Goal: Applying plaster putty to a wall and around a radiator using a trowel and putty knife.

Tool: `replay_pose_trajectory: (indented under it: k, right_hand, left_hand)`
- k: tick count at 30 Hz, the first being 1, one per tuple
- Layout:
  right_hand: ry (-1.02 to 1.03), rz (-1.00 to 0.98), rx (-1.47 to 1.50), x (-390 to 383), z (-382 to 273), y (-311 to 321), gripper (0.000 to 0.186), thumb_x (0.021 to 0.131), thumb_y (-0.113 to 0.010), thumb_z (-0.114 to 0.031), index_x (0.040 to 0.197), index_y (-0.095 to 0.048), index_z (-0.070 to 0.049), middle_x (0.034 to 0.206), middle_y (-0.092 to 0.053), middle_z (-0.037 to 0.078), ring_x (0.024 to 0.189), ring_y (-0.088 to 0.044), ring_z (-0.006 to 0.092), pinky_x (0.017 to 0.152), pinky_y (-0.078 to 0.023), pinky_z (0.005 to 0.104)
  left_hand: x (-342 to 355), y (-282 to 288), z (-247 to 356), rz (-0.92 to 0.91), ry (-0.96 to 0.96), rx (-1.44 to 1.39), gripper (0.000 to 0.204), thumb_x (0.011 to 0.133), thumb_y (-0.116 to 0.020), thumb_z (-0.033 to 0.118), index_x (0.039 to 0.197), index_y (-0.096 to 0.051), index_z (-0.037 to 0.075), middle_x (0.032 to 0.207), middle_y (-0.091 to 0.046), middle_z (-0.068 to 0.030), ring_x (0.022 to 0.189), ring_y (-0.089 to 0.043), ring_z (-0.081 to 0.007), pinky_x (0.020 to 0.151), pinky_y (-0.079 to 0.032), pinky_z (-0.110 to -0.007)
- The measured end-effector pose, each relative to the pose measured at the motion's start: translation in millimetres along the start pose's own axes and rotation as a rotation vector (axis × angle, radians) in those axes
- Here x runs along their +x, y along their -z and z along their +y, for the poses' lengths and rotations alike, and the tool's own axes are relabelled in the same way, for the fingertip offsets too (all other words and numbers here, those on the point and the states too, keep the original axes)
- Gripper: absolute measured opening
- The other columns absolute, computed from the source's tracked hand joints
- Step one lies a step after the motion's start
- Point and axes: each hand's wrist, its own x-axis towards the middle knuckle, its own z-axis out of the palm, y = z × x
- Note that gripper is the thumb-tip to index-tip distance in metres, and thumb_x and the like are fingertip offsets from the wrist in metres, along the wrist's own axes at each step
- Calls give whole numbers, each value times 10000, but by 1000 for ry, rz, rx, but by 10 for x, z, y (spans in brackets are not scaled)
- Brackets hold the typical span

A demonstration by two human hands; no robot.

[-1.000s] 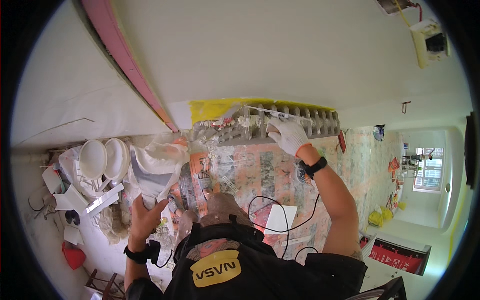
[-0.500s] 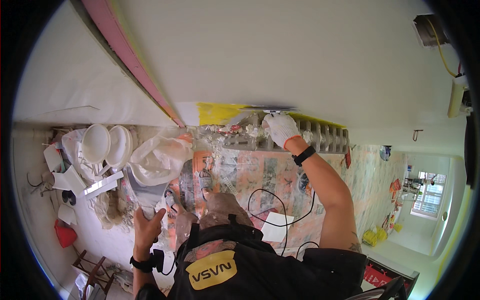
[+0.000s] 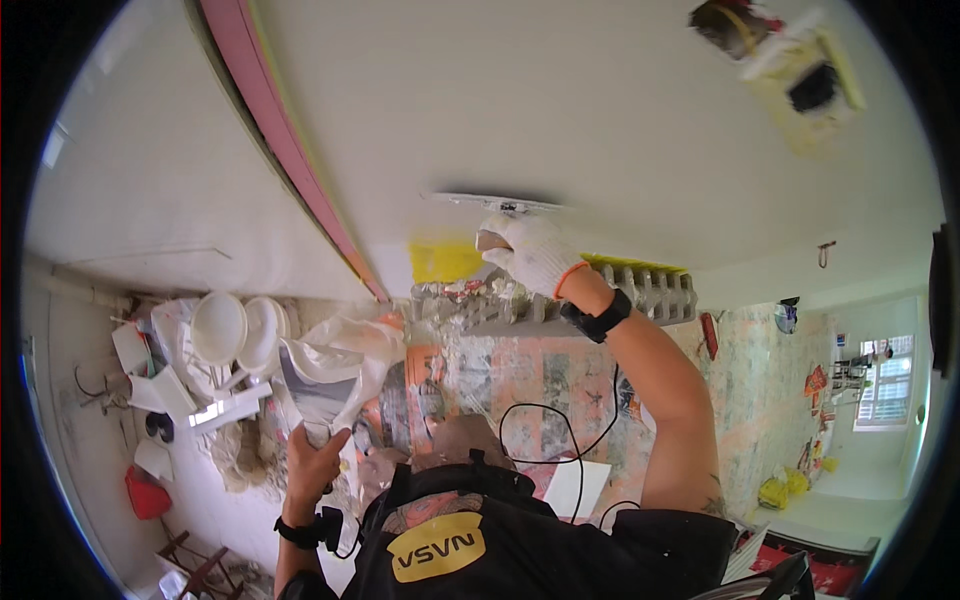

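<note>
On the left are round white tubs [image 3: 218, 330]. Next, the bare left hand [image 3: 313, 462] is curled around the near end of a grey flat board [image 3: 318, 400]. Then comes a yellow patch [image 3: 443, 262] on the pale wall [image 3: 480, 110]. The trowel [image 3: 510, 206] is just ahead of the gloved right hand [image 3: 535, 255], which grips it; the left hand is well apart from it. Its long side runs left to right along the wall. I can't tell if they touch. Farther right is a grey slotted thing [image 3: 630, 292].
</note>
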Motion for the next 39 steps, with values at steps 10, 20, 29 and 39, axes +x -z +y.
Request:
replay_pose_trajectory:
  k: [10,20,29,39]
  right_hand:
    - [142,578,172,-531,-758,1739,269,921,-697,-188,1170,-644,-100,1004,-741,138,923,-718,319,818,-563,417]
    - [-90,219,-307,-1131,362,-171,258,858,-717,-179,1105,-658,-134,1081,-695,117,1052,-643,342,928,-502,465]
    - [-211,117,-245,-1130,1357,-907,167,797,-698,-118,961,-678,-144,1021,-699,115,1021,-642,356,869,-516,476]
    - [-146,94,-166,-930,1759,-836,243,807,-718,-139,1042,-670,-107,1054,-698,132,1011,-638,362,883,-509,478]
  left_hand:
    - [-258,237,87,-94,-191,38,163,905,-734,68,886,-575,37,525,-479,33,381,-408,-65,360,-293,-255]
    - [-363,628,-246,-28,-51,-38,204,874,-787,104,880,-594,35,581,-539,15,402,-459,-80,368,-314,-267]
    - [-340,361,-189,90,73,26,179,887,-748,85,959,-596,27,573,-525,12,384,-442,-84,361,-310,-261]
    - [-149,62,-42,127,110,79,176,892,-744,81,963,-595,17,562,-524,7,377,-436,-84,358,-303,-262]
